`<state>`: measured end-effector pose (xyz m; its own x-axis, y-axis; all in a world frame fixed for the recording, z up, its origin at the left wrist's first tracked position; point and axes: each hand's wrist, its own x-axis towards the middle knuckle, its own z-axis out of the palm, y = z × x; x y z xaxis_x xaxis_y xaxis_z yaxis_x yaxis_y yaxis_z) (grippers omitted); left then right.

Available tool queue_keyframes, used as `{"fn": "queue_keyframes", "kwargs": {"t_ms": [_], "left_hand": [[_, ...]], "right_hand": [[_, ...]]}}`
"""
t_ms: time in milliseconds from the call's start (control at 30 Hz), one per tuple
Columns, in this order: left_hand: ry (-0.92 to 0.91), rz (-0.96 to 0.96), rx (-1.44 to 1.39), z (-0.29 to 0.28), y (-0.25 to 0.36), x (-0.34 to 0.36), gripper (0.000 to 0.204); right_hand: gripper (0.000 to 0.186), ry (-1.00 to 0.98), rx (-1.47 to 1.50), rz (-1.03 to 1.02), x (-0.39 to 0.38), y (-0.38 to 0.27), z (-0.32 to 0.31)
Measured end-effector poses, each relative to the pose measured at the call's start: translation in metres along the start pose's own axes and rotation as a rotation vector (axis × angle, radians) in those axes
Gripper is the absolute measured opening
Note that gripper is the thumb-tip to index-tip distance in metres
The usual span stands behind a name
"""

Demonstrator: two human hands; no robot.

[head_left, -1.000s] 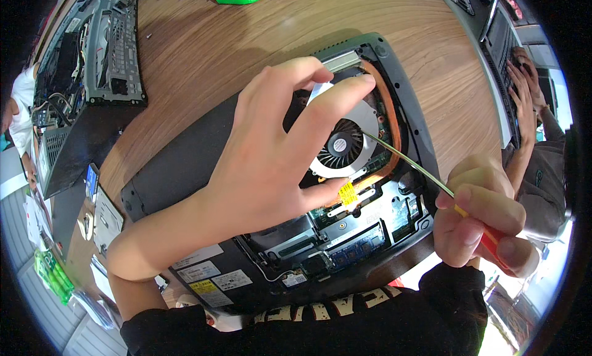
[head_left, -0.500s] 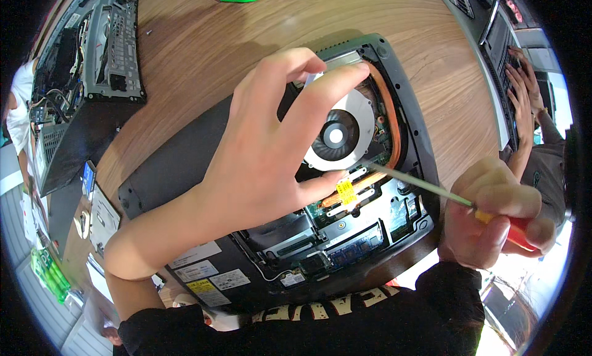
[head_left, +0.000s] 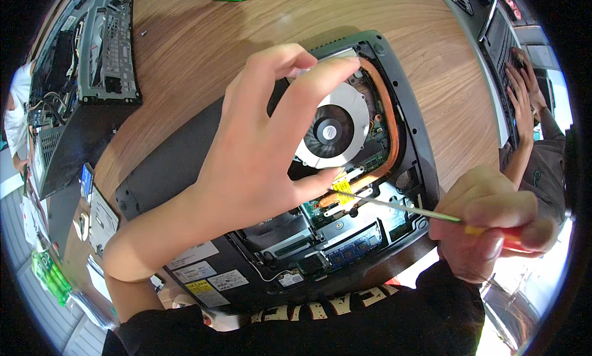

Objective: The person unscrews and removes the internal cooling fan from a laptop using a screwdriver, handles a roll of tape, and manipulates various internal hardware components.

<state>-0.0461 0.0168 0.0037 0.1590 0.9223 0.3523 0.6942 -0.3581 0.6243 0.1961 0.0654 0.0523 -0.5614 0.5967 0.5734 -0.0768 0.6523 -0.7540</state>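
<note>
Farthest out to the left of my left hand, an uncovered black computer case (head_left: 92, 128) stood on the wooden table (head_left: 191, 41), and nearer, just beside that forearm, lay a grey metal plate (head_left: 103, 214). The upturned laptop (head_left: 179, 149) lay beneath my left hand and reached across toward my right one, its inner parts showing between the two. Several paper labels (head_left: 228, 279) were stuck to it on the near side of my left forearm. My left hand (head_left: 259, 134) was spread over it, thumb and forefinger wide apart around the round fan (head_left: 330, 132); I cannot tell whether the other fingertips pinched anything. Close by that thumb was a yellow sticker (head_left: 343, 192), and past the fan a copper pipe (head_left: 390, 121) curved on the side toward my right hand. A screwdriver (head_left: 401, 206) pointed from right to left, its tip near my left thumb, touching or not I couldn't say. My right hand (head_left: 490, 223) gripped its red and yellow handle with bent fingers. Beyond that hand, a co-worker's hands (head_left: 521, 97) were at a dark keyboard (head_left: 499, 47).
</note>
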Motion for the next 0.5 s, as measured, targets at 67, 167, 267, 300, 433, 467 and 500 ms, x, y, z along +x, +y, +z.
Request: {"fn": "queue_keyframes", "kwargs": {"t_ms": [67, 167, 267, 300, 433, 467, 500], "left_hand": [[-0.004, 0.009, -0.004, -0.0002, 0.0019, 0.0022, 0.093], [-0.006, 0.005, -0.009, -0.0001, 0.0026, 0.0018, 0.093], [-0.005, -0.002, 0.002, 0.0001, 0.0013, 0.0003, 0.093], [-0.005, 0.007, 0.014, 0.0001, 0.0006, -0.0002, 0.093], [-0.003, 0.012, 0.009, 0.0003, 0.0025, 0.0018, 0.093], [-0.004, 0.000, 0.012, -0.0005, 0.0019, 0.0004, 0.093], [-0.005, -0.012, 0.015, -0.0009, 0.0013, -0.0006, 0.094]], "right_hand": [[0.030, 0.009, -0.009, 0.012, 0.0009, -0.0025, 0.0011], [0.029, 0.016, -0.011, 0.019, 0.0019, -0.0019, 0.0027], [0.029, 0.026, 0.082, 0.065, 0.0010, -0.0062, 0.0012], [0.029, 0.032, 0.110, 0.077, 0.0009, -0.0066, 0.0015], [0.032, -0.064, 0.062, 0.094, 0.0025, -0.0072, -0.0020], [0.032, -0.099, 0.042, 0.091, 0.0030, -0.0045, -0.0029], [0.033, -0.135, 0.023, 0.087, 0.0033, -0.0021, -0.0033]]}}
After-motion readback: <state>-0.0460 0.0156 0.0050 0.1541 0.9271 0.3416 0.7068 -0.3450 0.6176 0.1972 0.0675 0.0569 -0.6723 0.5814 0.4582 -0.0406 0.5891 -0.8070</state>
